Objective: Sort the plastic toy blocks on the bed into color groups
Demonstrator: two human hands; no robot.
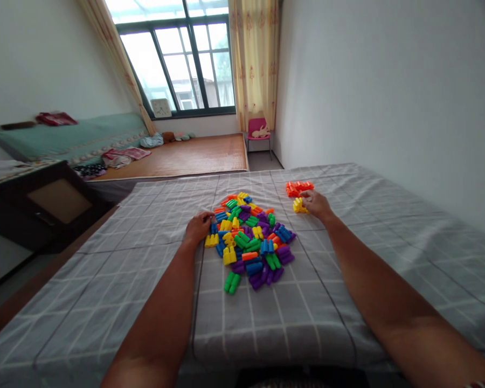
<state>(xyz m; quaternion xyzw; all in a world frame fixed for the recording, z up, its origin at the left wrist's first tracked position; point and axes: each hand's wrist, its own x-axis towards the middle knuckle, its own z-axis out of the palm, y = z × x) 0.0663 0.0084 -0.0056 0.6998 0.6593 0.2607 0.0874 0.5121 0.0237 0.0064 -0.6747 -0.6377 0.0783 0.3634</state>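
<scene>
A mixed pile of plastic blocks (253, 245) in yellow, green, blue, orange and purple lies on the grey checked cloth (275, 318). At the pile's left edge is my left hand (199, 226), its fingers curled beside blue and yellow blocks; whether it grips one is too small to tell. My right hand (316, 203) is to the right of the pile, fingers bent at a small yellow group of blocks (298, 205). Just behind that group sits an orange group of blocks (299, 188). The fingertips of my right hand partly hide the yellow group.
A white wall (372, 97) borders the cloth-covered surface on the right. Beyond it are a low wooden platform (186, 155), a pink chair (258, 129) and a window with curtains. A dark cabinet (44, 215) stands at the left.
</scene>
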